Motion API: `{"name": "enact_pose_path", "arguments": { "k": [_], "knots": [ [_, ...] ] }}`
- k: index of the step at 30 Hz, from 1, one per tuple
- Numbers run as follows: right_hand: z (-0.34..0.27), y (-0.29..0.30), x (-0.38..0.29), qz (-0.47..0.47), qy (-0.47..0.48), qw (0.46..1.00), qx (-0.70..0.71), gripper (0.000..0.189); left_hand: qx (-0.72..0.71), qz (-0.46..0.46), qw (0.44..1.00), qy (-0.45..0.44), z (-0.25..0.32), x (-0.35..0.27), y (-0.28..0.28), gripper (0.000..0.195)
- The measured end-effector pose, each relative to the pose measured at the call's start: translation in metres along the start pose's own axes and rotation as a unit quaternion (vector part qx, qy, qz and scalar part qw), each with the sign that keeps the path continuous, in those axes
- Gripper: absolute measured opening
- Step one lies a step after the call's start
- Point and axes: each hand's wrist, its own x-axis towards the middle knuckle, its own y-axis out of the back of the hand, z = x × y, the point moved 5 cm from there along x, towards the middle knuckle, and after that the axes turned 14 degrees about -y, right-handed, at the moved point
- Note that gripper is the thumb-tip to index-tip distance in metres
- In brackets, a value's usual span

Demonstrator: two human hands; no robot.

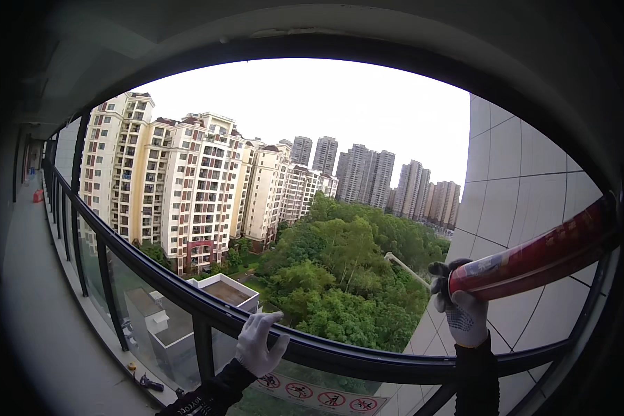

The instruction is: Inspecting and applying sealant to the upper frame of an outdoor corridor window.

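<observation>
My right hand [465, 312], in a white work glove with dotted grip, holds a red aerosol can [530, 255], likely spray foam, by its nozzle end. The can lies tilted, its base up towards the right window frame. A thin pale nozzle tube [408, 270] points up and left from the hand, out over the railing. My left hand [261, 343], also gloved in white, rests on the dark metal railing [343, 359] with its fingers spread and holds nothing.
Glass panels stand below the railing, one with a warning sticker strip [317, 395]. On the corridor floor [57, 291] at left lie a dark tool [151, 384], a small yellow item [132, 366] and, farther off, a red object [37, 195]. A tiled outer wall [520, 192] rises at right.
</observation>
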Motion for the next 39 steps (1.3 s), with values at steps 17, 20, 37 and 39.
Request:
{"name": "enact_pose_path", "arguments": {
  "k": [17, 20, 37, 39],
  "knots": [
    [-0.356, -0.140, 0.309, 0.112, 0.266, 0.947, -0.140, 0.018, 0.147, -0.309, 0.939, 0.027, -0.168, -0.042, -0.047, 0.060],
    [-0.359, -0.143, 0.337, 0.127, 0.291, 0.925, -0.207, 0.019, 0.137, -0.308, 0.941, 0.022, -0.163, -0.037, -0.044, 0.057],
    [-0.363, -0.121, 0.399, 0.191, 0.291, 0.890, -0.293, 0.025, 0.131, -0.224, 0.965, -0.027, -0.147, -0.034, -0.033, 0.041],
    [-0.359, -0.126, 0.398, 0.202, 0.304, 0.884, -0.293, 0.025, 0.123, -0.220, 0.967, -0.023, -0.148, -0.035, -0.034, 0.040]
  ]
}}
